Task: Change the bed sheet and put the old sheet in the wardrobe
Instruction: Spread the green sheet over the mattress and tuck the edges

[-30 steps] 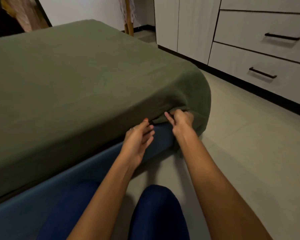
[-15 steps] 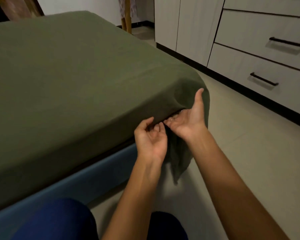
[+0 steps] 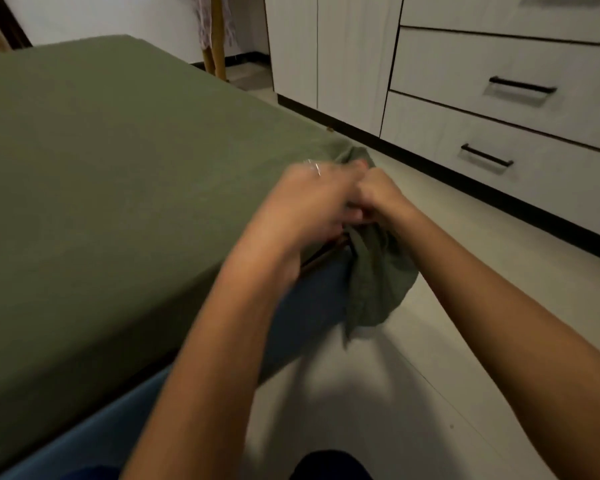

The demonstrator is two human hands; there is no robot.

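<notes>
An olive green sheet (image 3: 111,174) covers the mattress of a bed with a blue base (image 3: 312,306). At the near right corner the sheet is bunched, and a loose flap (image 3: 378,285) hangs down over the blue base. My left hand (image 3: 305,199) and my right hand (image 3: 381,195) meet at that corner, knuckles up, both gripping the gathered cloth. A ring shows on my left hand. The fingertips are blurred and partly hidden by the fabric.
A white wardrobe (image 3: 343,57) with tall doors and black-handled drawers (image 3: 520,88) runs along the right wall. Beige floor (image 3: 465,271) lies between it and the bed. A wooden stand with a hanging cloth (image 3: 215,29) is at the back. My blue-clad knee (image 3: 329,465) is below.
Both hands rose from under the mattress edge to the top of the corner, turned palms down and closed on the bunched sheet. More of the flap hangs loose over the base.
</notes>
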